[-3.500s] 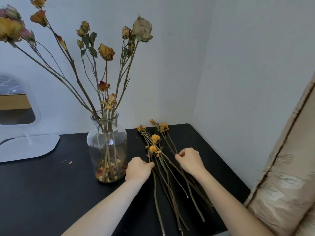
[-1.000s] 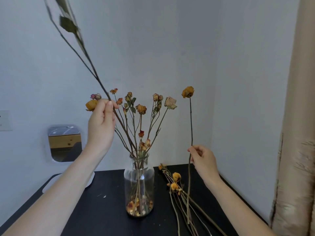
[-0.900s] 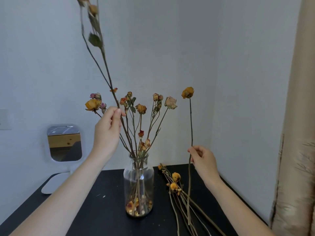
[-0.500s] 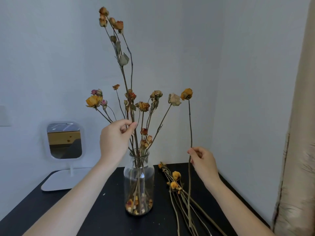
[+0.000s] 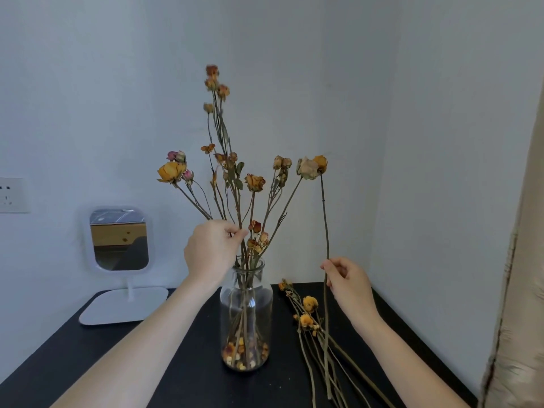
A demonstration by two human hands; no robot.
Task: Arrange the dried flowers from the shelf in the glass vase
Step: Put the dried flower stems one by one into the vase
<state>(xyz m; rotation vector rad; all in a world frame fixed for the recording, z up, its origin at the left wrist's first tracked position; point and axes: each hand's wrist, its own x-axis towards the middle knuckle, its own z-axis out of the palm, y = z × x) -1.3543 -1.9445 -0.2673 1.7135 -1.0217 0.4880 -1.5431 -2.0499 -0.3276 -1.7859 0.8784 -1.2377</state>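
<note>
A clear glass vase (image 5: 246, 316) stands on the black table (image 5: 88, 363) and holds several dried flowers, with loose petals at its bottom. My left hand (image 5: 210, 250) pinches a tall branched stem (image 5: 219, 125) just above the vase's mouth; the stem stands nearly upright, its lower end inside the vase. My right hand (image 5: 348, 282) holds a single long stem (image 5: 324, 219) upright to the right of the vase, its orange head near a pale bloom. More orange-headed stems (image 5: 309, 319) lie flat on the table under that hand.
A small white mirror (image 5: 119, 240) on a flat base stands at the back left. A wall socket (image 5: 11, 195) is at the far left. Walls close in at the back and right, and a beige curtain (image 5: 524, 304) hangs at the right edge.
My left hand has swung the tall stem from leaning left to nearly upright and lowered it into the vase. My right hand keeps its single stem upright in about the same place.
</note>
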